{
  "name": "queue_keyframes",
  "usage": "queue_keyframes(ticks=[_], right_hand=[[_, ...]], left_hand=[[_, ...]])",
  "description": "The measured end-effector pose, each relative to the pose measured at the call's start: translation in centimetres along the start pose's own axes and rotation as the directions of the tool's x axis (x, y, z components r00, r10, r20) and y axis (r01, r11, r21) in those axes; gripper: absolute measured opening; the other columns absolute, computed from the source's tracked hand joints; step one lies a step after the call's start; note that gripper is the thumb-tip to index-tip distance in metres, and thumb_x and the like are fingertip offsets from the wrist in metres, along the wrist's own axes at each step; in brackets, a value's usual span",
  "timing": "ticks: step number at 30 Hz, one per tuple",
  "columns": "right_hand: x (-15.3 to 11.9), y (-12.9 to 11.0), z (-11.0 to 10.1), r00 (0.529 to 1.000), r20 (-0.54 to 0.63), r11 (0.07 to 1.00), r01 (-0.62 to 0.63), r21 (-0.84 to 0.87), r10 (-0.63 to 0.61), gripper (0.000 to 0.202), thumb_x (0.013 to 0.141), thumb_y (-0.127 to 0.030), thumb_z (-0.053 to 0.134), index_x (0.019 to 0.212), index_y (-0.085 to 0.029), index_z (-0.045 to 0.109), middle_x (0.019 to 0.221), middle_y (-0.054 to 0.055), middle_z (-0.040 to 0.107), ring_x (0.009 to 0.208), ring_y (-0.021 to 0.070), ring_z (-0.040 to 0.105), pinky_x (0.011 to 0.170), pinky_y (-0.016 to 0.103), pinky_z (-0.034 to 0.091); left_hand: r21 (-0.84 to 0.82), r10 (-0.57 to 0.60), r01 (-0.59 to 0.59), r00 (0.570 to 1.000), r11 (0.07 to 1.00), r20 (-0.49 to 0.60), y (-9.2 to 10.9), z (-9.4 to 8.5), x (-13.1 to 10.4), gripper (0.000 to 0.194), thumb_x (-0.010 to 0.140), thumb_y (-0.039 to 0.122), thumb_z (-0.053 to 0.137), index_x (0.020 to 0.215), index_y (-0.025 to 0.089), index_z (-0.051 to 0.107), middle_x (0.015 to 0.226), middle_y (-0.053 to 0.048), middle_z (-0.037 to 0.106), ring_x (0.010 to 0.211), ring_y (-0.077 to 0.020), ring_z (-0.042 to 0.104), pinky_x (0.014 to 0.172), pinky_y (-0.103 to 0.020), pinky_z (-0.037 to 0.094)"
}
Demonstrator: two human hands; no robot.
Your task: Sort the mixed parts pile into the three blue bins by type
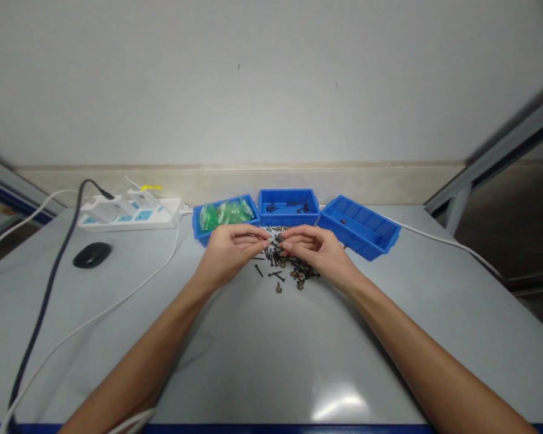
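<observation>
so the screw pile [298, 265] sits on the table [235, 355] right between the two hands; call it the middle of the clock. going left to right through it, the long dark screws [259, 270] look light, stiff and thin, probably a bit slippery and quick to roll, so a pinch round the shank just under the head seems best. the brass-coloured screw [279, 287] at 6 o'clock looks stubbier, so its chunky head is likely the easy bit to grab. nothing here seems fragile.

rest of the sweep, same direction: black mouse [92, 255] at 9, power strip [163, 214] between 9 and 10, then the left blue bin [197, 226] at about 10, with green packets [226, 212] in it. left hand [235, 250] comes in from 8, palm turned inward, thumb and index tips nearly together; can't tell if they pinch anything. middle blue bin [288, 221] at 12 has a few dark screws inside. right hand [314, 241] comes in from 4, kinda mirroring the left, fingers curled and tips narrow over the pile; can't tell if a screw is in there. right blue bin [366, 224] sits angled at 2, one small piece [342, 221] inside.
</observation>
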State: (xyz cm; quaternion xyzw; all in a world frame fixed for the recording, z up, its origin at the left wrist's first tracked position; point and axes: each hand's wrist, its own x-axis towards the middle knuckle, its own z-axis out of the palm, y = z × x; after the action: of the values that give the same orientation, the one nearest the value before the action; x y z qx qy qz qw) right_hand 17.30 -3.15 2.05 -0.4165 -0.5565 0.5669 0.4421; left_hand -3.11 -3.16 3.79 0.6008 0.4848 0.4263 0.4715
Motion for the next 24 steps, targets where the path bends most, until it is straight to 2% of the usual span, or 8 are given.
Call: queue_keyframes(ticks=[3, 9, 14, 16, 18, 20, 22, 24], right_hand=[[-0.1, 0.2, 0.5, 0.998, 0.057, 0.999, -0.015, 0.05, 0.012, 0.032, 0.071, -0.034, 0.082, 0.098, -0.021, 0.073, 0.086, 0.005, 0.078, 0.081, 0.0201, 0.075, 0.079, 0.036, 0.059], [0.0, 0.6, 0.7, 0.998, 0.025, 0.97, -0.06, 0.234, 0.056, 0.028, 0.065, -0.034, 0.087, 0.086, -0.019, 0.077, 0.081, 0.006, 0.078, 0.079, 0.0195, 0.075, 0.081, 0.036, 0.059], [0.2, 0.7, 0.4, 0.993, 0.08, 0.969, -0.107, 0.222, 0.091, 0.027, 0.065, -0.033, 0.088, 0.086, -0.019, 0.078, 0.079, 0.006, 0.078, 0.076, 0.0187, 0.075, 0.077, 0.032, 0.06], [0.6, 0.7, 0.5, 0.993, 0.059, 0.967, -0.111, 0.229, 0.1, 0.027, 0.065, -0.034, 0.088, 0.085, -0.018, 0.078, 0.078, 0.006, 0.078, 0.076, 0.0195, 0.075, 0.077, 0.034, 0.06], [1.2, 0.5, 0.6, 0.996, -0.026, 0.967, -0.081, 0.242, 0.09, 0.028, 0.065, -0.033, 0.088, 0.085, -0.018, 0.078, 0.08, 0.007, 0.078, 0.079, 0.0206, 0.075, 0.082, 0.036, 0.06], [1.8, 0.3, 0.7, 0.986, -0.162, 0.965, -0.005, 0.261, 0.049, 0.03, 0.065, -0.031, 0.088, 0.091, -0.018, 0.077, 0.089, 0.008, 0.079, 0.089, 0.022, 0.075, 0.093, 0.039, 0.057], [2.2, 0.3, 0.7, 0.963, -0.269, 0.959, 0.078, 0.274, -0.001, 0.037, 0.065, -0.028, 0.087, 0.099, -0.02, 0.075, 0.102, 0.008, 0.078, 0.104, 0.0228, 0.072, 0.103, 0.04, 0.051], [2.3, 0.5, 0.7, 0.95, -0.31, 0.951, 0.119, 0.285, -0.026, 0.041, 0.065, -0.025, 0.087, 0.104, -0.02, 0.074, 0.112, 0.008, 0.076, 0.111, 0.0232, 0.069, 0.108, 0.04, 0.048]], left_hand=[[0.0, -0.033, 0.033, 0.999, 0.999, -0.009, 0.2, 0.1, -0.1, 0.023, 0.069, 0.029, 0.082, 0.082, 0.012, 0.073, 0.081, -0.007, 0.077, 0.077, -0.0206, 0.076, 0.078, -0.032, 0.065], [0.028, -0.008, 0.007, 1.0, 1.0, 0.024, 0.3, 0.0, -0.3, 0.027, 0.069, 0.032, 0.083, 0.082, 0.012, 0.071, 0.078, -0.007, 0.077, 0.074, -0.0201, 0.076, 0.07, -0.028, 0.064], [0.066, -0.012, 0.008, 0.998, 0.998, 0.057, 0.3, 0.0, -0.2, 0.027, 0.071, 0.035, 0.082, 0.081, 0.013, 0.069, 0.075, -0.007, 0.075, 0.071, -0.0188, 0.074, 0.066, -0.026, 0.061], [0.155, 0.021, -0.034, 0.996, 0.987, 0.083, 0.2, -0.4, -0.2, 0.027, 0.073, 0.036, 0.079, 0.083, 0.013, 0.069, 0.077, -0.007, 0.075, 0.073, -0.0189, 0.073, 0.068, -0.028, 0.06], [0.36, 0.101, -0.137, 0.988, 0.923, 0.117, -0.1, -1.2, -0.1, 0.026, 0.075, 0.035, 0.078, 0.088, 0.014, 0.07, 0.081, -0.006, 0.074, 0.075, -0.0189, 0.071, 0.07, -0.029, 0.058], [0.599, 0.194, -0.261, 0.965, 0.757, 0.175, -0.6, -2.1, 0.0, 0.026, 0.073, 0.029, 0.079, 0.094, 0.016, 0.072, 0.085, -0.006, 0.073, 0.078, -0.0193, 0.067, 0.072, -0.03, 0.055], [0.709, 0.203, -0.326, 0.945, 0.625, 0.256, -1.2, -2.8, 0.2, 0.022, 0.074, 0.022, 0.075, 0.095, 0.017, 0.072, 0.087, -0.006, 0.072, 0.077, -0.0186, 0.065, 0.072, -0.03, 0.052], [0.735, 0.172, -0.34, 0.939, 0.587, 0.297, -1.8, -3.1, 0.3, 0.017, 0.076, 0.015, 0.068, 0.093, 0.015, 0.071, 0.083, -0.006, 0.071, 0.073, -0.0167, 0.064, 0.07, -0.028, 0.05]])
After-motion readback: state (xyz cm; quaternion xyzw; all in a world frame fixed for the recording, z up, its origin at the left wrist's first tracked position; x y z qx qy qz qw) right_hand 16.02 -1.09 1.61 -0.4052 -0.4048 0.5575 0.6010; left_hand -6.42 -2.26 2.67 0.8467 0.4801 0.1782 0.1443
